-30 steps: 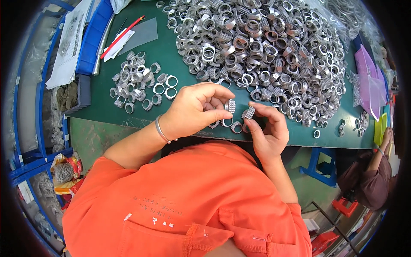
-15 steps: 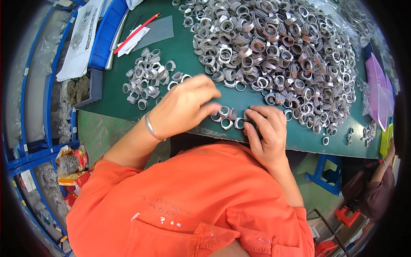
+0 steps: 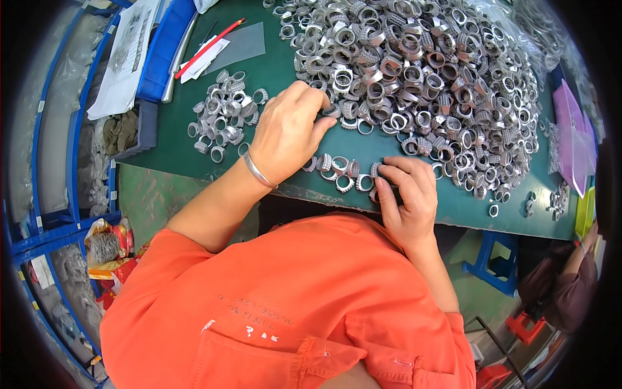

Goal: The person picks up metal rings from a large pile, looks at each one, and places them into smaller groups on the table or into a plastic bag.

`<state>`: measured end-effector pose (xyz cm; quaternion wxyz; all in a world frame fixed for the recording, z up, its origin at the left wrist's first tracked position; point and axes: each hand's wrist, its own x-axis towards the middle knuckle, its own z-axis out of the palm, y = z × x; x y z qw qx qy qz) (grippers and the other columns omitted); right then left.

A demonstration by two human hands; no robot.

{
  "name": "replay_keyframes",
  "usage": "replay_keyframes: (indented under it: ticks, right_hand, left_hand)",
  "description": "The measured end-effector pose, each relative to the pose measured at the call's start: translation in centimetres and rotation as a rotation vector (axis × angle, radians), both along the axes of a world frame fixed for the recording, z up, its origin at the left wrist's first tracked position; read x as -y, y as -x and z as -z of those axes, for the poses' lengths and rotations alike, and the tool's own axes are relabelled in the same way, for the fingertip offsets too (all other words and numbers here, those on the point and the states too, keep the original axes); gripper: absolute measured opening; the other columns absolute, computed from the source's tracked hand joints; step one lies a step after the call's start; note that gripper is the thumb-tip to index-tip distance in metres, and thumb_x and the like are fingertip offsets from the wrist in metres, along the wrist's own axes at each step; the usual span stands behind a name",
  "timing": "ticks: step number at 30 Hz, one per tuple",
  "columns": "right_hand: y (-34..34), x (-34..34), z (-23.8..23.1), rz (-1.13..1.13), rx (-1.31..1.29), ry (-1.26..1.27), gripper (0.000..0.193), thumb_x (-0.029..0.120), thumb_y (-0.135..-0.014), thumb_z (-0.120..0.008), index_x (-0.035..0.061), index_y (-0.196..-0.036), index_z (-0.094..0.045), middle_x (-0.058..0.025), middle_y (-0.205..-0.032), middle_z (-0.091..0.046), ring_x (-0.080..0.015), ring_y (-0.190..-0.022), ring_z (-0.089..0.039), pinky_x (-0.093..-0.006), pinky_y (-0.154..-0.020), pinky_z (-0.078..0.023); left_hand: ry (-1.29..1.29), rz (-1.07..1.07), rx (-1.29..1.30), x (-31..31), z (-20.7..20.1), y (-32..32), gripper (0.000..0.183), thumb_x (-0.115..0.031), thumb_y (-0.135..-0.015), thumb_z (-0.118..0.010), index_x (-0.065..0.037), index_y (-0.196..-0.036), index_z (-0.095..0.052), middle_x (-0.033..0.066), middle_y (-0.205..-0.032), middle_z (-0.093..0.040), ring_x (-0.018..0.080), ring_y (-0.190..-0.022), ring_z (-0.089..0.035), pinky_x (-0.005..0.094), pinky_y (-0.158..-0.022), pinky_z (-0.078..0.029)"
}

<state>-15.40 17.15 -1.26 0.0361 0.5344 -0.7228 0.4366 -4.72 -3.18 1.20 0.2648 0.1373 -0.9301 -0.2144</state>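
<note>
Grey metal rings with studded bands form a large pile across the far side of the green table. My left hand reaches to the pile's left edge, thumb and forefinger closed around a ring there. A short row of rings lies near the table's front edge, between my hands. At the right end of this row my right hand is curled, its fingertips on a ring; its grip is partly hidden. Left of my left hand sits a smaller heap of rings.
A red pencil lies on white paper slips at the far left, beside a blue tray. Blue shelving stands on the left. A purple bin is at the right. Another person's arm shows at the right, near a blue stool.
My left hand has moved away from the front row to the large pile's edge, where its fingers close on a ring. My right hand has barely moved at the row.
</note>
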Motion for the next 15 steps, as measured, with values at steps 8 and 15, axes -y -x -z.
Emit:
replay_keyframes:
  ticks: [8, 15]
  right_hand:
    - [0.0, -0.1, 0.0, 0.015, 0.033, 0.036, 0.018, 0.001, -0.072, -0.072, 0.0028, -0.089, -0.066, -0.0098, -0.096, -0.065, -0.0277, -0.087, -0.059, -0.0369, -0.077, -0.044]
    - [-0.1, 0.0, -0.1, 0.016, 0.032, 0.052, 0.018, -0.001, -0.071, -0.072, 0.0027, -0.088, -0.066, -0.0099, -0.095, -0.065, -0.0276, -0.086, -0.060, -0.0367, -0.077, -0.045]
  left_hand:
    - [-0.618, 0.162, -0.017, -0.1, -0.4, -1.4, 0.012, 0.004, -0.076, -0.073, 0.000, -0.082, -0.064, 0.0080, -0.100, -0.060, 0.0118, -0.082, -0.060, 0.0242, -0.069, -0.050]
    - [-0.798, 0.329, -0.137, -0.3, 0.8, -2.3, 0.013, 0.008, -0.075, -0.073, 0.000, -0.083, -0.064, 0.0162, -0.106, -0.065, 0.0192, -0.092, -0.064, 0.0308, -0.084, -0.053]
